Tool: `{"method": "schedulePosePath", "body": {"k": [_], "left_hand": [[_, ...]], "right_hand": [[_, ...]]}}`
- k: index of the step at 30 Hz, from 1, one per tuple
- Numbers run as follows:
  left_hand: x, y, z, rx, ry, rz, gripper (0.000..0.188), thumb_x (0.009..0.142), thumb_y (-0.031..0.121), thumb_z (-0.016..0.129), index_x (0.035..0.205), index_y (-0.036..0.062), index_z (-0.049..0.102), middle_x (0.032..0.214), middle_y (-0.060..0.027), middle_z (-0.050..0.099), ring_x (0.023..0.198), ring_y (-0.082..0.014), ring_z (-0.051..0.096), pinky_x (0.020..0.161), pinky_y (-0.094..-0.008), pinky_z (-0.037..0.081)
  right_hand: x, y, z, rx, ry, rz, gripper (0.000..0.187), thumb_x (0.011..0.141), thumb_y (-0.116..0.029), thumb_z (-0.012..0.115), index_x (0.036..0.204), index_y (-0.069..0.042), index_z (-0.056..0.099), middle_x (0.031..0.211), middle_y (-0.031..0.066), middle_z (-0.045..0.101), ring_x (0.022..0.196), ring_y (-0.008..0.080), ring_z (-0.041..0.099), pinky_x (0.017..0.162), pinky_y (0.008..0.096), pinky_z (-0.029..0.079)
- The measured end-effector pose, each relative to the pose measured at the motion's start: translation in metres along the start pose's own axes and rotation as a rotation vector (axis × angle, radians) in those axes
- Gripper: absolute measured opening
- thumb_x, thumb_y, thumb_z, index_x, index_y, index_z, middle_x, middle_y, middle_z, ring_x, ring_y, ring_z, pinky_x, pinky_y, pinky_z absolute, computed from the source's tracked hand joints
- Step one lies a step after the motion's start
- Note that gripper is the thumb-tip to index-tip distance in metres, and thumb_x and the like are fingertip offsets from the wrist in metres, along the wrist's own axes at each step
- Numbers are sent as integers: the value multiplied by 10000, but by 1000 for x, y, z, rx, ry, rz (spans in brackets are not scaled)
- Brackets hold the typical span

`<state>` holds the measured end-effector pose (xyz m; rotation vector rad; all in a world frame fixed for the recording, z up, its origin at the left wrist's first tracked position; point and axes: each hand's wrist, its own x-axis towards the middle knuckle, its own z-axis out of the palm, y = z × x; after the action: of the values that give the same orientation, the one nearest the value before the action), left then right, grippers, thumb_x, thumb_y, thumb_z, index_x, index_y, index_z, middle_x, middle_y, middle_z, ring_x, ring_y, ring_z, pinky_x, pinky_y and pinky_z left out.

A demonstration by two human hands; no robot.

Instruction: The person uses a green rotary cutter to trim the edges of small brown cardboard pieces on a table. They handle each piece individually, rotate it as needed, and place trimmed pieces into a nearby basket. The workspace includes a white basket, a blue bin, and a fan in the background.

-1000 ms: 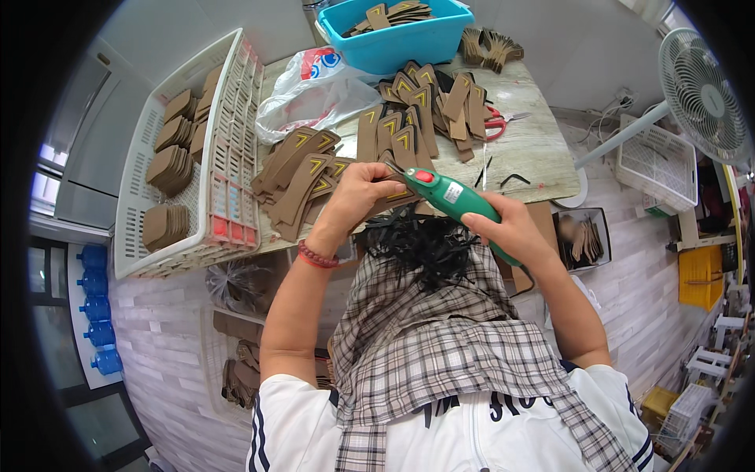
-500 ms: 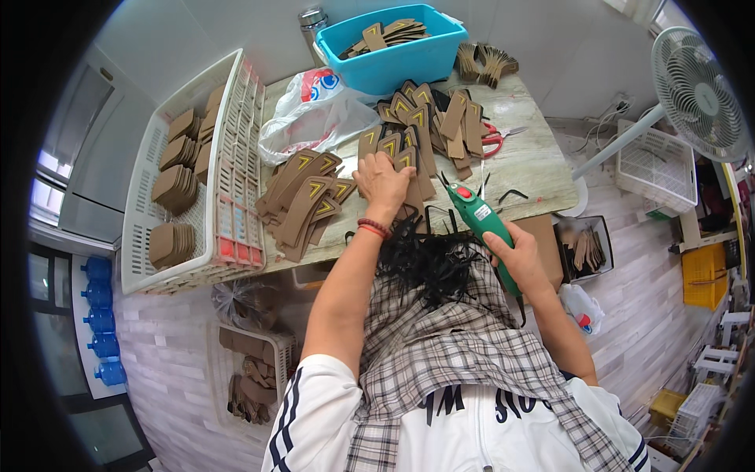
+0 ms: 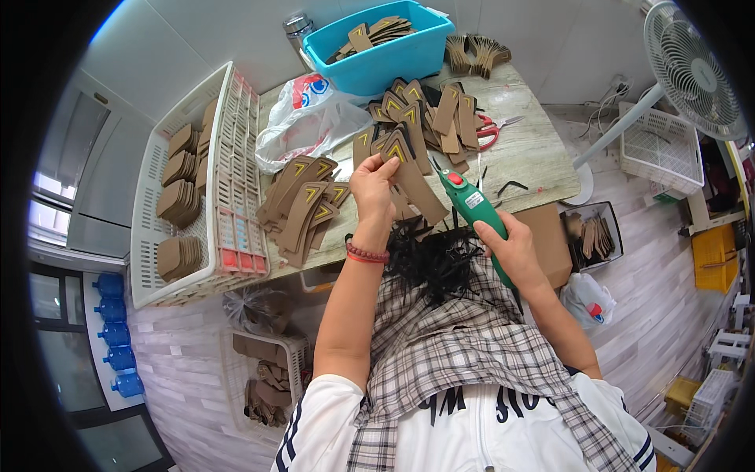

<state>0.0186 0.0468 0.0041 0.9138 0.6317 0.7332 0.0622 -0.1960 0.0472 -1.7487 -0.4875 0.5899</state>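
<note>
My left hand point(image 3: 374, 187) pinches a flat, curved brown piece point(image 3: 417, 189) with a yellow V mark by its marked end, lifted off the others. My right hand point(image 3: 513, 248) is wrapped round a green handheld electric cutter point(image 3: 475, 206) with a red button. The cutter's pointed tip is close to the brown piece, apart from it. Black strip scraps point(image 3: 431, 256) lie heaped on my checked apron point(image 3: 464, 354). To the left of my left hand is a pile of similar marked pieces point(image 3: 299, 208); another pile point(image 3: 409, 114) lies beyond it.
A white crate point(image 3: 224, 197) with stacked brown pieces stands left. At the back are a blue bin point(image 3: 385, 51), a plastic bag point(image 3: 311, 122) and a steel flask point(image 3: 298, 28). Red-handled scissors point(image 3: 491, 132) lie on the table point(image 3: 543, 165). A fan point(image 3: 692, 71) stands right.
My left hand has picked up one marked brown piece from the pile and raised it, turned toward the cutter. The right hand still grips the cutter, nearly in place.
</note>
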Motion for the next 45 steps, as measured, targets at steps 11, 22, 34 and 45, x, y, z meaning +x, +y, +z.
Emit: {"method": "schedulePosePath", "body": {"k": [11,22,34,45], "left_hand": [[-30,-1,23,-103,2,-49,58,846,64,677,857,36,627,758,-41,663,610,-102,607,535,-230,486],[-45,-12,24,-122,-69,-149,59,860,94,673,853,59,625,766,-20,661,631,-92,602,587,-231,497],[-60,-18,16,-20,-127,-110,42,870,77,656,883,66,617,794,-1,653,677,-82,597,615,-228,470],[-51,9,6,135,-164,109,87,884,39,621,936,-27,645,819,-11,657,685,-48,573,619,-195,472]], "right_hand": [[-4,-10,0,-17,-29,-13,371,854,-286,696,1073,10,644,684,6,582,544,67,518,514,239,436],[-2,-3,0,-29,1,-34,365,867,-298,684,1055,12,637,684,14,592,546,66,522,515,231,434],[1,-7,-2,69,-9,-36,302,873,-240,677,1020,20,635,710,4,596,562,54,515,519,213,431],[-4,-20,-14,11,-79,-19,285,875,-249,671,987,10,631,697,-3,575,566,53,513,527,219,426]]}}
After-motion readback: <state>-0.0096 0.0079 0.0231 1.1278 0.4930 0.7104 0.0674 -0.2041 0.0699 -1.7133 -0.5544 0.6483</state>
